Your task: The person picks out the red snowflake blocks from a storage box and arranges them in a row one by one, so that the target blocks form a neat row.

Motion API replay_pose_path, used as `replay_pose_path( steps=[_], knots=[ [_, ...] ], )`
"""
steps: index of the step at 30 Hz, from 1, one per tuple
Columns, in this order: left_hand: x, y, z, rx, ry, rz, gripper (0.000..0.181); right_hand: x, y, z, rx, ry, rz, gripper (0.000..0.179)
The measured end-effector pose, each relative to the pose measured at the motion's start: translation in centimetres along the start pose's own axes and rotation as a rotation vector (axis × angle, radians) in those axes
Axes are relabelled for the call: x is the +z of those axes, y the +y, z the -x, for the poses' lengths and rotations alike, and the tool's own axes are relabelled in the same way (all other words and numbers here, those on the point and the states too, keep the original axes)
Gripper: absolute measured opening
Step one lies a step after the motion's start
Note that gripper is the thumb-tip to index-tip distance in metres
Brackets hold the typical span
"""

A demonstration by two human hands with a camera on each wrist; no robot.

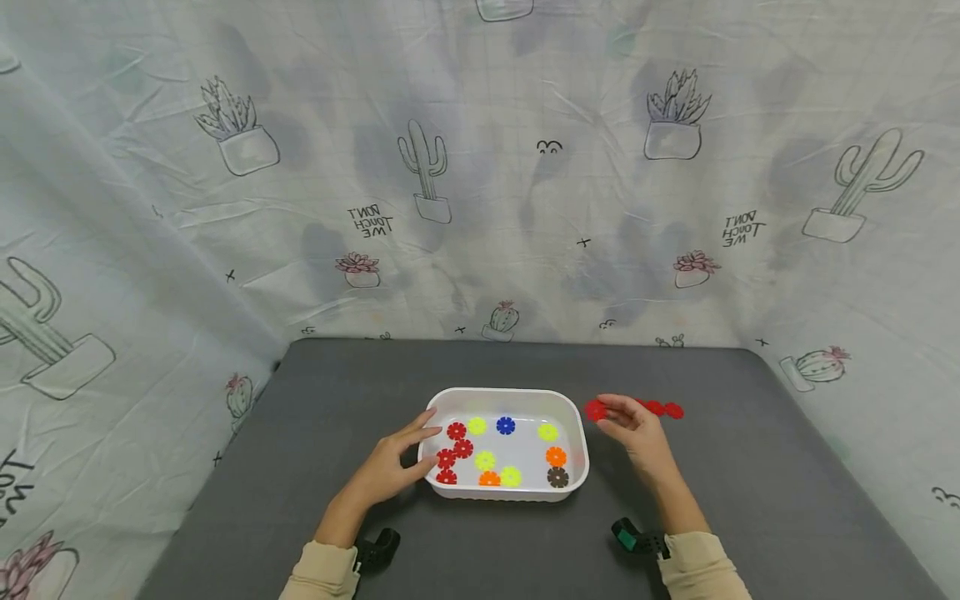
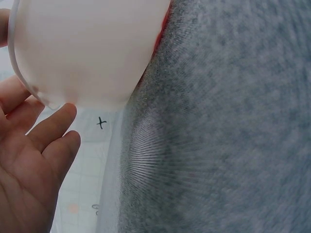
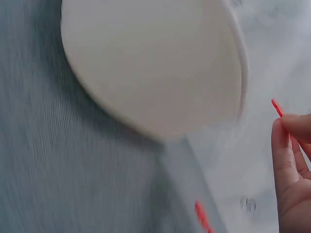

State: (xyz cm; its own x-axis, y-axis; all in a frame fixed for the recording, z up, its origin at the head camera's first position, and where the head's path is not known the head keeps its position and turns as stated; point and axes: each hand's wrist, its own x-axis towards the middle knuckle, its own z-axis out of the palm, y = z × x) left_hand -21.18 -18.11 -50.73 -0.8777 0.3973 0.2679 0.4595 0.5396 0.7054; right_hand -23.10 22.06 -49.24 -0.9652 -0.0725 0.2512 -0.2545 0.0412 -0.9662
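Observation:
A white plastic tray (image 1: 504, 493) holds notched flower-shaped discs, among them a blue disc (image 1: 506, 426), a black disc (image 1: 557, 477) and several red discs (image 1: 462, 448). At the tray's left rim, my left hand (image 1: 386, 471) rests with spread, fairly straight fingers; the left wrist view shows fingertips (image 2: 70, 109) against the tray's outer wall. Just right of the tray, my right hand (image 1: 633, 429) pinches a red disc (image 1: 596, 410) between thumb and fingers. Edge-on, that disc (image 3: 276, 107) appears in the right wrist view.
More red discs (image 1: 674, 411) lie in a row on the dark grey table (image 1: 360, 375), just beyond my right hand and partly hidden by it. A pale curtain (image 1: 502, 167) printed with cacti hangs behind the table and along its sides.

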Motion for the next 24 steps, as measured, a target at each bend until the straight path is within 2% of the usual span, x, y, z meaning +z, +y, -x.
replay_pose_path(
  steps=[5,9,16,22,24],
  knots=[
    [0.2,-0.1,-0.1,0.010,-0.008,-0.008,0.049,-1.9,2.1,0.2,0.001,0.132,-0.090,0.041],
    [0.2,-0.1,-0.1,0.014,0.000,-0.005,0.048,-2.4,3.1,0.4,0.018,0.151,-0.069,0.045],
    [0.2,-0.1,0.1,0.014,0.009,-0.001,0.047,-2.5,4.3,0.5,0.079,0.150,0.242,0.041],
    [0.2,-0.2,0.2,-0.001,0.003,-0.009,0.049,-2.4,5.3,0.5,-0.003,0.113,0.463,0.034],
    [0.2,-0.1,0.2,-0.004,0.002,-0.005,0.049,-2.3,5.5,0.5,-0.028,0.116,0.508,0.033]
  ],
)
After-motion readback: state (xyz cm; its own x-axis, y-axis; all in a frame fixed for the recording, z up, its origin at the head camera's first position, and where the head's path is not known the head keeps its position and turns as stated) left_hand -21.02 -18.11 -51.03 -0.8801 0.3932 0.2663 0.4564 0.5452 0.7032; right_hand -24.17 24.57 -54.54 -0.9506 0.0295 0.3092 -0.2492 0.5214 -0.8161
